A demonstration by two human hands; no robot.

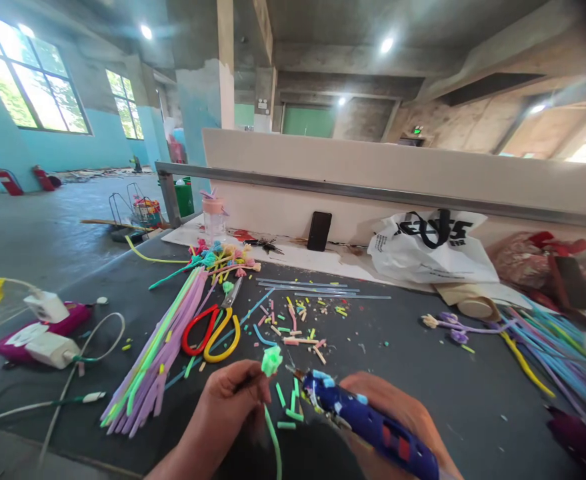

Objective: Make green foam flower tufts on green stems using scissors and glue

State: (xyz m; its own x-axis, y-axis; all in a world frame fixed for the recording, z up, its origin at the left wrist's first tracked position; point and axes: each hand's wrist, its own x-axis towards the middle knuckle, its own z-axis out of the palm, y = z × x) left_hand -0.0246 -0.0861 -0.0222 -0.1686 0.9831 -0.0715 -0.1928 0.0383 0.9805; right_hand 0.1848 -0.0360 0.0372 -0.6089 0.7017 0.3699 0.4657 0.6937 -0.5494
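My left hand (237,397) pinches a light green pipe cleaner (274,437) whose top carries a small green flower head (271,361). In my right hand (397,407) is a dark blue glue gun (367,420), its nozzle pointing left, close beside the flower head. Whether the nozzle touches it I cannot tell. Bits of light blue material stick to the gun's front. Short green pipe cleaner pieces (291,415) lie on the dark table below the nozzle. Scissors (213,333) with one red and one yellow handle rest beyond my left hand.
Purple and green pipe cleaners (157,353) lie in a bundle at left, near a power strip (37,333) with cables. Finished-looking flowers (223,257), clear glue sticks (317,288), a phone (319,231) and a white bag (427,247) are farther back. Blue pipe cleaners (553,340) lie right.
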